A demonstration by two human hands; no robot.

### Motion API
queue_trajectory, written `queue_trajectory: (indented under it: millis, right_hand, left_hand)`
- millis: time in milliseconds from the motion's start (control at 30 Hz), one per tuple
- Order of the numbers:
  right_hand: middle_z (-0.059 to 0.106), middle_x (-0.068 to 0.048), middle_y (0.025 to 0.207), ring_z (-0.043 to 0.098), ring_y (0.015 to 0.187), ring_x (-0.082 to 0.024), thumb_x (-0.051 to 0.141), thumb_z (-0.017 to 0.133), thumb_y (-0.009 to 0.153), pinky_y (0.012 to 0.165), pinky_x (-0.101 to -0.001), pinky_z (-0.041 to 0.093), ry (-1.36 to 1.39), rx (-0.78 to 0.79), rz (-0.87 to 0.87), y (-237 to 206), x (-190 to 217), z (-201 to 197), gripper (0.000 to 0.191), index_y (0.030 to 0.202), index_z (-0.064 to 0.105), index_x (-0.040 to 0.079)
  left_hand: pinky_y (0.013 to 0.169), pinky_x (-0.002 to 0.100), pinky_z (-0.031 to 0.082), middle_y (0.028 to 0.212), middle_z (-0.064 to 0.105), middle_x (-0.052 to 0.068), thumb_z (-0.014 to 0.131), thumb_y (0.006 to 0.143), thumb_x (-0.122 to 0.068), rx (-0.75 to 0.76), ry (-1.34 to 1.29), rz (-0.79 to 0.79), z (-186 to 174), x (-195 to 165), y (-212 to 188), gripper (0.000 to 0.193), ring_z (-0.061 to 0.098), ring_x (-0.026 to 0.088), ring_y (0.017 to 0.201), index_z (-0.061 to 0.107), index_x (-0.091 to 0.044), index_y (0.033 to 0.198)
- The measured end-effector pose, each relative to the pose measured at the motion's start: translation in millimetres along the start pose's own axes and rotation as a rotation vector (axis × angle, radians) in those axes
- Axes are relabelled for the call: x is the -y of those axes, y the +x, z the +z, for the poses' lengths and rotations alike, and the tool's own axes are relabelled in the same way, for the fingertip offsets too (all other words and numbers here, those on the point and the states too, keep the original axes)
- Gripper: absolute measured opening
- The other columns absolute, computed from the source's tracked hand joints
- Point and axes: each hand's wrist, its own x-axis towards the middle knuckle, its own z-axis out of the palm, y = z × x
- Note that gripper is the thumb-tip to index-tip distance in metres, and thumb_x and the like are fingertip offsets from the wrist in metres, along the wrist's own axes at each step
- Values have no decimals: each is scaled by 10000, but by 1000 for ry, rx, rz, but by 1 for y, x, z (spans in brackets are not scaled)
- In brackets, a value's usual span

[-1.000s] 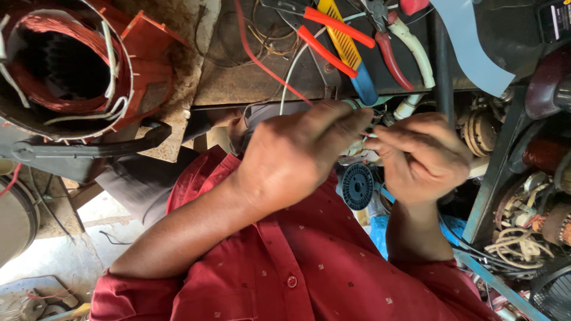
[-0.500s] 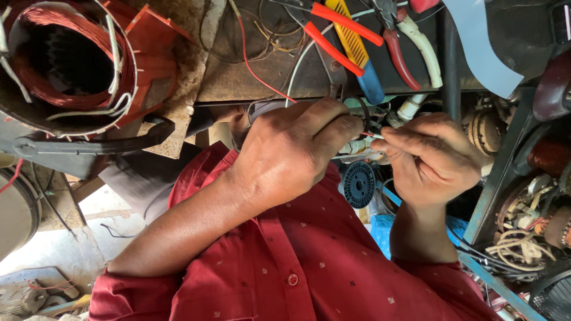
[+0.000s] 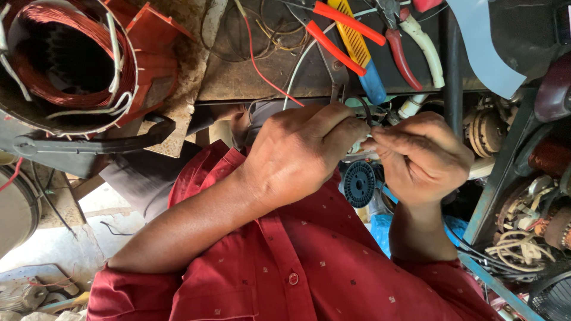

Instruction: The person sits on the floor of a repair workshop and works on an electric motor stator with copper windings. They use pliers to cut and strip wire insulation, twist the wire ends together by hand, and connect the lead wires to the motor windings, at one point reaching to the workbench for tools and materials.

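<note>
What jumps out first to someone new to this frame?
Dead centre, the left hand and right hand meet, pinching something small and thin between their fingertips, too fine to identify. Top left sits a big motor stator with copper-red windings inside an orange housing. Along the top edge of the bench lie red-handled pliers beside a yellow-and-blue tool.

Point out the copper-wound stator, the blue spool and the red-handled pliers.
copper-wound stator (image 3: 65, 65): head view, on the copper coil along its lower inner rim.
blue spool (image 3: 359, 183): head view, on its round flange face.
red-handled pliers (image 3: 348, 24): head view, on the upper red handle.
</note>
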Motion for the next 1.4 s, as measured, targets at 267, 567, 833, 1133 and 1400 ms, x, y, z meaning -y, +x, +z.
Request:
queue_trajectory:
  millis: [267,567,833,1133,1400]
  right_hand:
    - [690,-152,992,716,856,-222,-85,821,942,705,-272,641,35,-26,24,6,-1,0,179,1101,747,-45]
    - [682,-147,984,708,811,-202,-173,782,966,694,-262,622,75,-31,12,4,-1,3,189,1103,738,-51]
    - [675,-139,963,699,786,-197,-178,772,980,663,-250,571,60,-38,23,5,1,3,181,1101,746,-46]
    - [678,-138,915,703,756,-211,-117,785,951,651,-275,544,24,-51,3,11,5,3,135,1048,730,-42]
    - [680,-124,911,666,757,-196,18,886,952,656,-269,509,-45,-12,8,3,-3,-2,188,1099,772,-7]
  left_hand:
    - [724,358,573,1036,667,52,738,927,-24,-8,-138,-130,-10,6,3,221,714,247,839,698,-88,1135]
    - [777,365,583,1146,665,55,778,908,-49,-46,-137,-65,-7,7,3,247,720,245,905,693,-97,1134]
    - [741,328,587,1177,662,47,771,914,-32,-61,-125,-54,-1,7,2,267,724,225,920,691,-92,1161]
    - [758,330,594,1182,660,51,775,913,-41,-71,-124,-54,2,5,3,259,722,230,934,689,-87,1153]
    - [757,329,592,1150,651,45,768,913,-36,-67,-97,-61,0,5,3,269,719,226,913,672,-91,1159]
